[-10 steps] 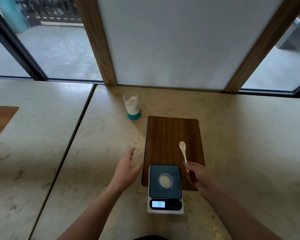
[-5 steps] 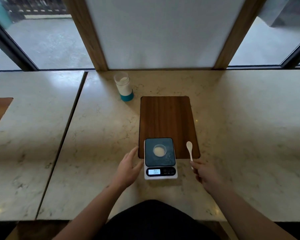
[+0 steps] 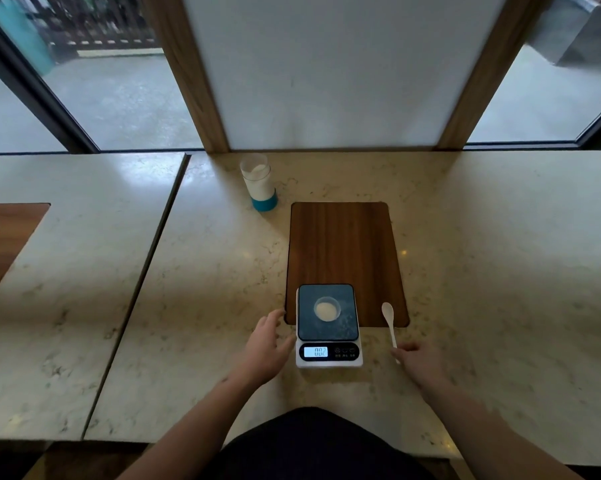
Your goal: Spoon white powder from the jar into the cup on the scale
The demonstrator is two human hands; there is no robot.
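A: The hands?
B: Right hand pinches the white spoon by its handle end, bowl pointing to twelve o'clock; left hand lies spread, empty, thumb touching the scale.
A: Count?
B: One cup of powder on the scale; one jar at eleven o'clock of the wooden board; one spoon.

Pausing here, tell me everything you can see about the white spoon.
The white spoon looks like plastic, with a small oval bowl and a thin straight handle. Its bowl lies over the wooden board's near right corner; the handle runs toward the right hand, whose fingertips meet its end. No powder is visible on it.
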